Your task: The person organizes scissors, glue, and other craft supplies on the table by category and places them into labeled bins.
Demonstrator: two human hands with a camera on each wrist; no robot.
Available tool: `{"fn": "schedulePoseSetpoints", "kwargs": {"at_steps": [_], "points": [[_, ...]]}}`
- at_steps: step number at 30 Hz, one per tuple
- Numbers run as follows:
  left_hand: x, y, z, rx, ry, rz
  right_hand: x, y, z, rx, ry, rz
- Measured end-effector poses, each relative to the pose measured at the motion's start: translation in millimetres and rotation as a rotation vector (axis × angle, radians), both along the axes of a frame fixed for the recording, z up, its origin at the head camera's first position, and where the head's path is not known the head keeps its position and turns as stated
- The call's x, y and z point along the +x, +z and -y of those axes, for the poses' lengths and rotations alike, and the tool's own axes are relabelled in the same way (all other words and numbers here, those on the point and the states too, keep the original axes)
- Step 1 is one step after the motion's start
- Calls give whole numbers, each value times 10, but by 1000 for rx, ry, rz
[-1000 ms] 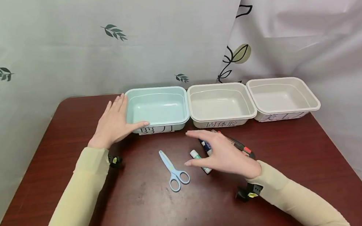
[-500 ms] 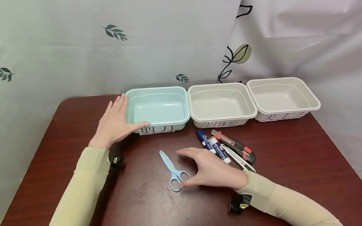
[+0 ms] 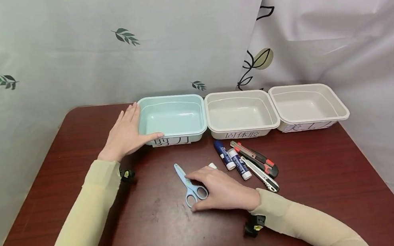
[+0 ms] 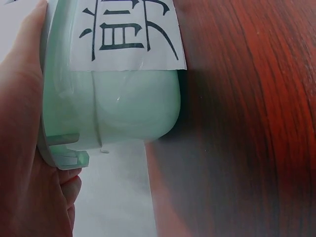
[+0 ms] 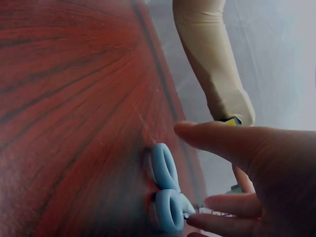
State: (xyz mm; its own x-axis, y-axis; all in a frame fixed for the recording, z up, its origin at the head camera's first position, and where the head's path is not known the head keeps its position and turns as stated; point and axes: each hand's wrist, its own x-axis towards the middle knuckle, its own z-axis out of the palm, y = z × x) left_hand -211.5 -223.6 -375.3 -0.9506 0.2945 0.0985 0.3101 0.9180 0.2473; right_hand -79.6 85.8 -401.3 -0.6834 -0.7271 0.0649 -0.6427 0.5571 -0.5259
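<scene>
My left hand (image 3: 122,133) rests on the left end of a light blue plastic box (image 3: 173,119), fingers straight along its side rim and thumb over the front rim. In the left wrist view, that box (image 4: 133,103) carries a paper label (image 4: 128,34) with black writing. My right hand (image 3: 222,188) is spread over light blue scissors (image 3: 189,186), thumb near one handle loop and fingers beside the other. The right wrist view has the scissors (image 5: 168,190) flat on the table, a gap between thumb and loops. A white-capped stick (image 3: 212,165) is mostly hidden behind my right hand.
Two beige boxes (image 3: 240,112) with labels stand in line right of the blue one. In front of them lie two blue glue sticks (image 3: 224,156), a red and black utility knife (image 3: 254,157) and a silver utility knife (image 3: 260,174) on the dark wooden table (image 3: 151,240).
My right hand has moved left and down from above the glue sticks to the scissors, uncovering the glue sticks and knives. My left hand has stayed on the blue box.
</scene>
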Motion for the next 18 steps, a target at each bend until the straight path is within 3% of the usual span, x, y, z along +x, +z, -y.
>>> {"fn": "schedulePoseSetpoints", "kwargs": {"at_steps": [7,18], "points": [[-2,-17,3,-12,1,3,-7,-15,17,24,102,-11],[-18,-20,2,-20,2,6,-81,45,-50,135,37,-134]]}}
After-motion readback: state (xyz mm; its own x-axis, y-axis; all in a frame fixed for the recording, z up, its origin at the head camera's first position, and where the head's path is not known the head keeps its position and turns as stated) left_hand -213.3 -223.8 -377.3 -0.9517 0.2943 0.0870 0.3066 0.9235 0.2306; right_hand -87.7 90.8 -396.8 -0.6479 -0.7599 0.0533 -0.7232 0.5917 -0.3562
